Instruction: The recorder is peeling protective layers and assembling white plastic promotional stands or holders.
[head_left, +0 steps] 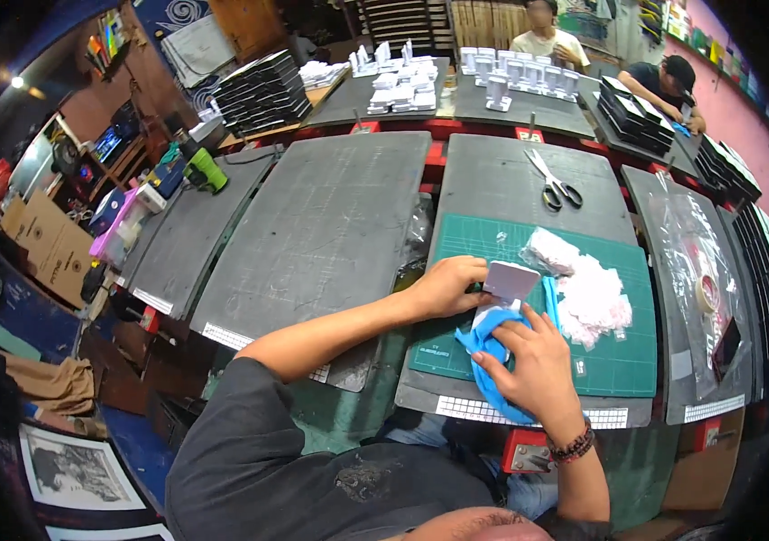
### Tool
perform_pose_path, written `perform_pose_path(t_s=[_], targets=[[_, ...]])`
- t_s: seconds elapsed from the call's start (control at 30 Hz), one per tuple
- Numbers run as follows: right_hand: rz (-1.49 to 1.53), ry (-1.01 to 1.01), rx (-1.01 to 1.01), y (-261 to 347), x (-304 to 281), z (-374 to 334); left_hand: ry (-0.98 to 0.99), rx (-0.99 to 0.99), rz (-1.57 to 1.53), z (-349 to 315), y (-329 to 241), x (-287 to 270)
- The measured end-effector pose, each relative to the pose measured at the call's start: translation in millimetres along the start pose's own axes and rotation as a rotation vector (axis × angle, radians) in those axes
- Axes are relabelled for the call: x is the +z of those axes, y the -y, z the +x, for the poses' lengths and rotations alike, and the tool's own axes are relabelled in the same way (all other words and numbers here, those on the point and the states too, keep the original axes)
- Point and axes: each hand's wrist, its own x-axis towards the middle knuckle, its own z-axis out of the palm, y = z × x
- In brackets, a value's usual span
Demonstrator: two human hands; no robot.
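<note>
My left hand (450,287) has its fingers closed on the edge of a small white L-shaped stand (511,280), whose flat panel tilts upward. My right hand (529,356) presses a bright blue cloth (492,383) against the lower part of that stand. The cloth hangs down toward the near edge of the green cutting mat (619,374). Just right of the hands lies a heap of small clear packets (594,302), with a larger clear bag (550,251) of them behind it. My right fingers partly hide the stand's base.
Black-handled scissors (554,183) lie beyond the mat. At right are plastic sheeting and a tape roll (707,293). White stands (520,72) and black stacks (262,90) fill the far tables, where two people work. A green tool (207,169) sits at left. Gaps separate the grey boards.
</note>
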Motion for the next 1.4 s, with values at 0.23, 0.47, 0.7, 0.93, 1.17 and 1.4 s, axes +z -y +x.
perform_pose_path(t_s=[0.23,0.47,0.7,0.93,1.17,1.4], targets=[[0.028,0.036,-0.058,-5,-7,-1,0.022,0.002,0.009,1,-2,-4],[0.144,0.063,-0.077,4,-16,1,0.018,0.073,0.059,4,-1,-7],[0.516,-0.141,-0.029,-16,-56,-30,-0.264,0.064,0.179,15,17,-61],[0.778,-0.289,0.378,-29,-49,26,-0.426,-0.125,0.27,40,-29,-84],[1.009,-0.067,0.308,-52,-74,94,-0.308,-0.124,0.27,54,-49,-85],[1.144,0.239,0.314,-95,-72,96,0.057,-0.016,-0.081,64,-75,-134]])
